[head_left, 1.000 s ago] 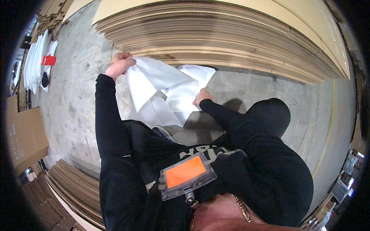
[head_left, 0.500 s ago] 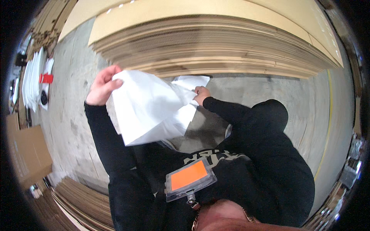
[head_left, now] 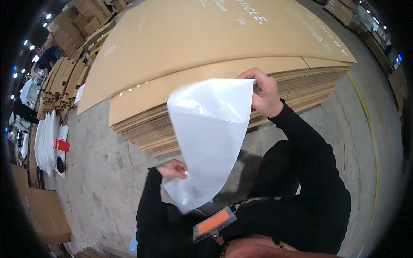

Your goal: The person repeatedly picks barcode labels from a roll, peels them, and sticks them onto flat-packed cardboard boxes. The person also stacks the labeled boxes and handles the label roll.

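White sheet [head_left: 211, 142] spread diag., 2-pt grip

R hand [head_left: 267, 95] clamped on its upper R corner, thumb vs fingers; L hand [head_left: 172, 168] pinches L edge, lower down. Opp. holds prob. stretch it out w/ less sag. Sheet's in front of cardboard stack [head_left: 144, 134], hiding part; stack lies flat, prob. for stability.

Cardboard sheets [head_left: 185, 38] lie stacked near a yellow floor line [head_left: 376, 159].

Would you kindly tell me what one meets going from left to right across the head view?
Stack of white sheets, red object, left hand, held white sheet, right hand, yellow floor line.
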The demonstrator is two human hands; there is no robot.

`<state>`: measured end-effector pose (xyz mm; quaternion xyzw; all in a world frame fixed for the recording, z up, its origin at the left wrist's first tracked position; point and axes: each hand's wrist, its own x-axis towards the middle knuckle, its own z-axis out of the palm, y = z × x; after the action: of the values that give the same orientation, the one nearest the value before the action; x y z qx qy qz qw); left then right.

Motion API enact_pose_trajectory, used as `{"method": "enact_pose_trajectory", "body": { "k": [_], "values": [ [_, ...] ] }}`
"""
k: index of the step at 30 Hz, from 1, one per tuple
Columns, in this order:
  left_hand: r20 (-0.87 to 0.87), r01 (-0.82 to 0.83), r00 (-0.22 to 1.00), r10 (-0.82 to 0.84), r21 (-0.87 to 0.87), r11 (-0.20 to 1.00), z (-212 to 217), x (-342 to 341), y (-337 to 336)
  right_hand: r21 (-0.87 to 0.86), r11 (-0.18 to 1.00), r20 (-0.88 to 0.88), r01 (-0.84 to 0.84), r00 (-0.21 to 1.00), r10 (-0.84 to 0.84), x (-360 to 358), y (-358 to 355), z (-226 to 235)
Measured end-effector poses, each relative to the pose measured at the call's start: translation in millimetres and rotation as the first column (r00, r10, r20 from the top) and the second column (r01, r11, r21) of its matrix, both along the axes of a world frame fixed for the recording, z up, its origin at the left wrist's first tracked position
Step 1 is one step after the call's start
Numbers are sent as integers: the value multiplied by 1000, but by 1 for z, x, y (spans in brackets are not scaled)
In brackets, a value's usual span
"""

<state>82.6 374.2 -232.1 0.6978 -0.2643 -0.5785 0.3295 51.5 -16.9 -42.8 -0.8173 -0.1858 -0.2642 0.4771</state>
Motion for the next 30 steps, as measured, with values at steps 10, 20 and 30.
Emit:
{"method": "enact_pose_trajectory", "body": {
  "k": [10, 20, 30],
  "values": [
    [926, -520, 205, 317, -172, 837, 56, 35, 75, 559, 688, 118, -462, 866, 486, 46, 74, 57],
    [-195, -577, 443, 875, -809, 111, 255, -15, -35, 538, 646, 81, -542, 796, 600, 52, 96, 29],
    [-183, -480, 208, 961, -875, -63, 228, 15, -14, 806, 362, -30, -467, 580, 814, 38, 117, 32]
  ]
}}
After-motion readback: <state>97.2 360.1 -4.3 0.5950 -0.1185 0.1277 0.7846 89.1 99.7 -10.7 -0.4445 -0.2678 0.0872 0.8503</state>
